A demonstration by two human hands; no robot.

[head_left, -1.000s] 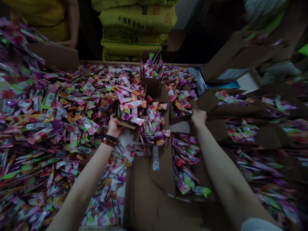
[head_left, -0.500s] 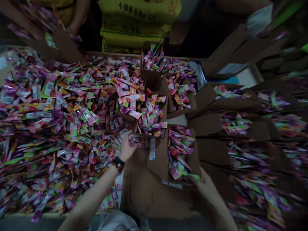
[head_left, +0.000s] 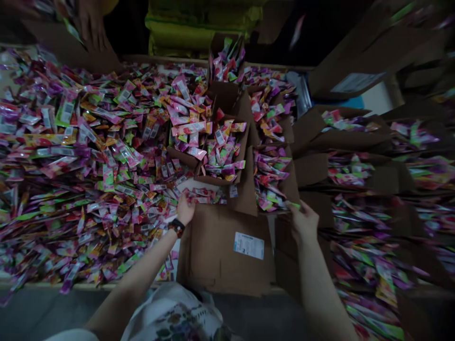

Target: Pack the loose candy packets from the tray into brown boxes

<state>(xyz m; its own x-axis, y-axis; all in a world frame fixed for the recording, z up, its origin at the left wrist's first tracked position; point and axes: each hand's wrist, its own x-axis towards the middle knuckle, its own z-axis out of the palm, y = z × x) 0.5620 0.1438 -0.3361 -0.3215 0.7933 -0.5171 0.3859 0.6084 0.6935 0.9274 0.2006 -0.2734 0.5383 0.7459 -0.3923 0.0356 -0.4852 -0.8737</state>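
Note:
My left hand, with a dark band at the wrist, has its fingers curled on a small bunch of colourful sachets at the far edge of a flattened cardboard box bearing a white label. My right hand grips the near corner of an open cardboard box filled with sachets. Two more full boxes stand just beyond it.
A deep heap of loose sachets covers the table's left half. Several open boxes with sachets crowd the right side. Yellow sacks are stacked behind. Another person's hand rests on cardboard at the far left. The table's front edge runs below.
My right hand came back from the far flap to the sachet-filled box's near corner and pushed it away from me. My left hand dropped back to the sachets by the flat box.

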